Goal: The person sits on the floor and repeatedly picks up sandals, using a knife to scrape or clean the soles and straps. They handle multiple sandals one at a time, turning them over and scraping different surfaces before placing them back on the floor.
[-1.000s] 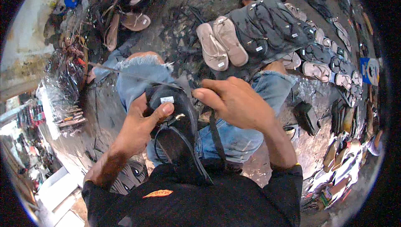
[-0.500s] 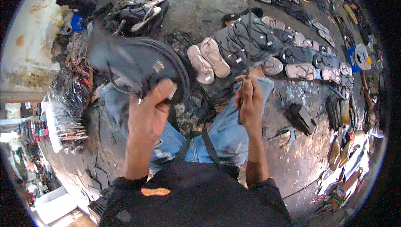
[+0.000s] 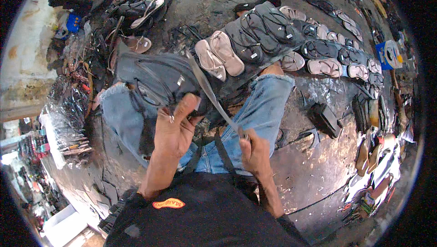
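Note:
My left hand (image 3: 175,131) grips the heel end of a dark grey flip-flop (image 3: 157,72), its thumb on the upper face next to a pale tag. The flip-flop is held over my left thigh, with its black straps loosely visible; more than one sole may be stacked there. In my right hand (image 3: 255,151) is a long, thin-bladed knife (image 3: 211,94), its handle hidden in the closed fingers. The blade slants up and to the left, its tip close to the flip-flop's right edge. Whether it touches the sole I cannot tell.
Beige sandals (image 3: 226,53) and black sandals (image 3: 268,28) lie in rows ahead and to the right. A sandal pile (image 3: 145,6) stands at the far left. Plastic-wrapped goods (image 3: 68,119) are at the left. A black block (image 3: 325,119) lies right of my knee.
The knife has swung from upright to slanting left, and my right hand has come down toward my lap. My left hand has moved slightly right with the flip-flop, which now lies lower.

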{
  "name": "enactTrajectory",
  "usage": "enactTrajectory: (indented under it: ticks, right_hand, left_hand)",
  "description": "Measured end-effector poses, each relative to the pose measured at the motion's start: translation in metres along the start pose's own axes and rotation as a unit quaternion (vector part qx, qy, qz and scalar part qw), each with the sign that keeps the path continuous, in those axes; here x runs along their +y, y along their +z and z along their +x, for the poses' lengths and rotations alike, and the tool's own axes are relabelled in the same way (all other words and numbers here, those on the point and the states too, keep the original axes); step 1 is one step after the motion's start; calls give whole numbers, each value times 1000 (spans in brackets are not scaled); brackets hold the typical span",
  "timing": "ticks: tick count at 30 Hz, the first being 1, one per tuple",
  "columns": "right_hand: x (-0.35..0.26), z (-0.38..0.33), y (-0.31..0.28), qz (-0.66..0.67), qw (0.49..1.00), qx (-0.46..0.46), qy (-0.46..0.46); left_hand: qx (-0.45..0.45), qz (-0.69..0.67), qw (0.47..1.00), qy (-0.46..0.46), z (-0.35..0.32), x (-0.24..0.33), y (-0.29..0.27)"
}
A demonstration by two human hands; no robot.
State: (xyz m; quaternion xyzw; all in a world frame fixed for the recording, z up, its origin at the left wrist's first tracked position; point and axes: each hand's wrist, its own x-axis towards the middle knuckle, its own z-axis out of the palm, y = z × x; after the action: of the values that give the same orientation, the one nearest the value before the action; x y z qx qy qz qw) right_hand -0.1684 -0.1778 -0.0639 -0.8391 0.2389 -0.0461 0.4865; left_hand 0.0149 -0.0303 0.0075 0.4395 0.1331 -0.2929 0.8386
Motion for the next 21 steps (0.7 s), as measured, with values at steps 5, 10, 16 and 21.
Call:
enactTrajectory:
  ticks: [5, 10, 16, 21]
  right_hand:
    - [-34, 62, -12, 14, 996, -68, -46]
    - [-63, 93, 4, 53, 993, -72, -79]
    - [-94, 81, 44, 206, 977, -45, -37]
    - [-63, 45, 22, 164, 982, -98, -8]
  left_hand:
    - [9, 132, 991, 33, -11, -20, -41]
    - [60, 166, 983, -40, -20, -10, -44]
    - [86, 131, 988, 6, -43, -11, -63]
    - [179, 105, 978, 24, -36, -33, -77]
